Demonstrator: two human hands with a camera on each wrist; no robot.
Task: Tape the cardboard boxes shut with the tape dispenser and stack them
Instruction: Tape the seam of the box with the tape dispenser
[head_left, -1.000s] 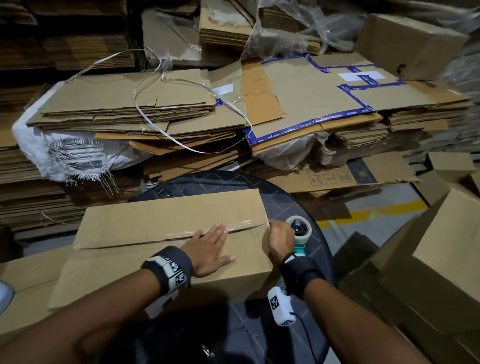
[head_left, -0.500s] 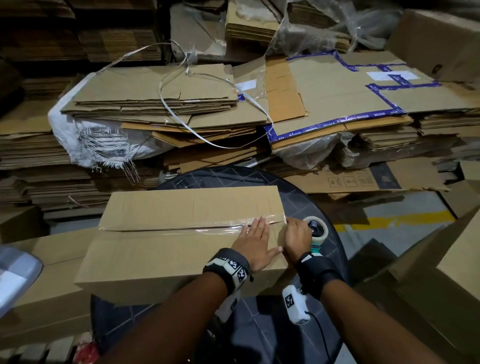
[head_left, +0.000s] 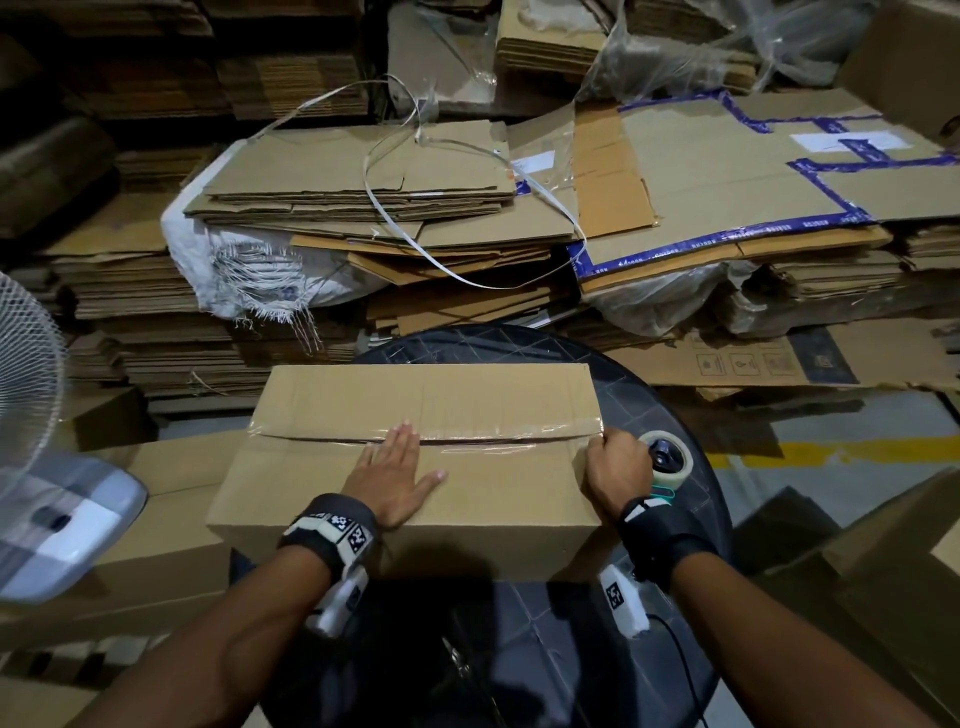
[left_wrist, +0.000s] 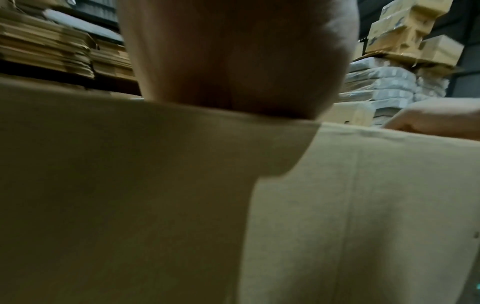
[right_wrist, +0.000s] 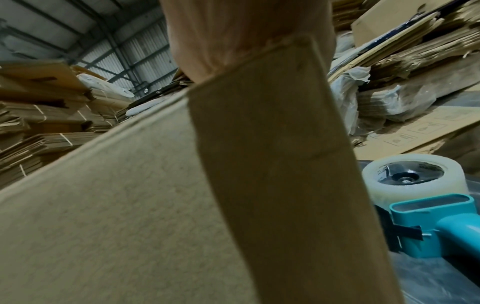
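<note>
Your cardboard box (head_left: 415, 410) sits at the centre of the head view on the round dark table (head_left: 670, 395), clear tape along its top seam. Your left hand (head_left: 395, 478) lies flat on the lid — fingers straight and together, thumb out. Your right hand (head_left: 615, 470) curls over the box's right edge at the seam; the tape dispenser (head_left: 667, 462) lies just right of it, on the table.

Plain brown box (head_left: 483, 499), teal tape dispenser (right_wrist: 439, 222), seemingly dark gridded table (head_left: 660, 395).
</note>
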